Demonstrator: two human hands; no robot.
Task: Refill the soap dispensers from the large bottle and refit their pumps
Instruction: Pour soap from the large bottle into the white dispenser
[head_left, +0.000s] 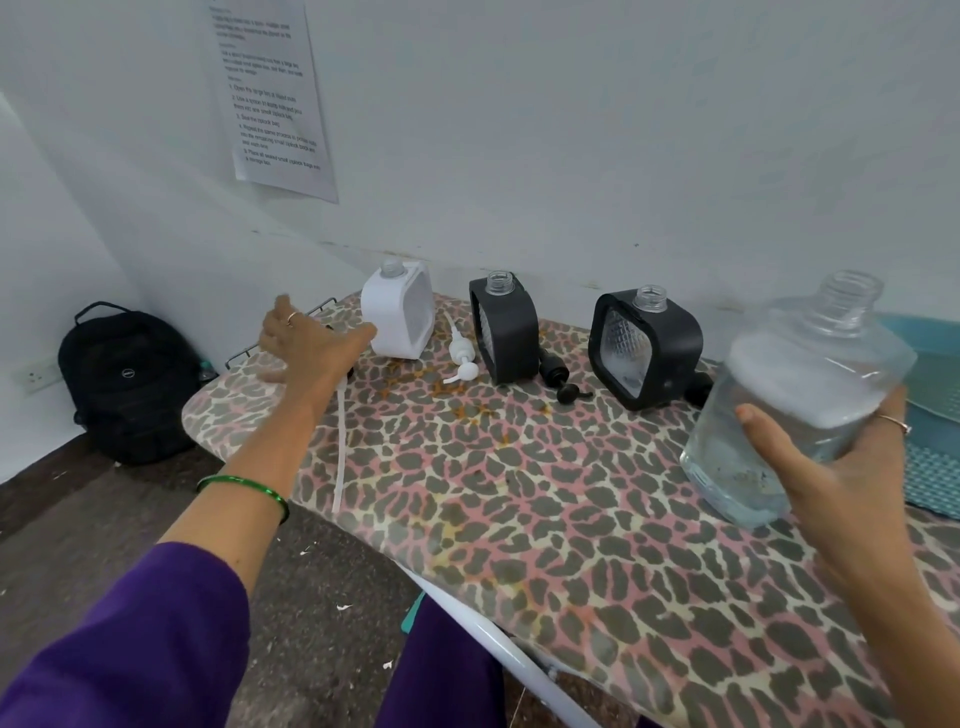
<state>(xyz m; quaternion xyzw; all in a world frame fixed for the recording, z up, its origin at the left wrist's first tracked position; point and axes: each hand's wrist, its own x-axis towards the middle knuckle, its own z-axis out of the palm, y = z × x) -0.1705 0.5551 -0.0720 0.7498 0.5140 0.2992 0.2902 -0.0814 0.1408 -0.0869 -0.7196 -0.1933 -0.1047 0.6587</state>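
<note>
The right hand (831, 467) grips the clear large bottle (795, 395); the left hand (306, 343) reaches with spread, empty fingers, a fingertip just beside the white dispenser (400, 317).

On the worktop (519, 493) three dispensers stand in a row along the wall at mid-frame: the left dispenser (399, 314), the middle dispenser (504, 330) to its right, and the right dispenser (647, 345) further right. One pump (461, 358) lies between the left and middle dispensers, another pump (558, 379) between the middle and right ones. My left hand (304, 345) reaches just beside the left dispenser. My right hand (841, 467), at the right edge of the frame, holds the large bottle (800, 395) tilted above the worktop. A backpack (130, 382) sits on the floor at left, against the wall. A sheet of paper (270, 93) hangs on the wall at upper left.
</note>
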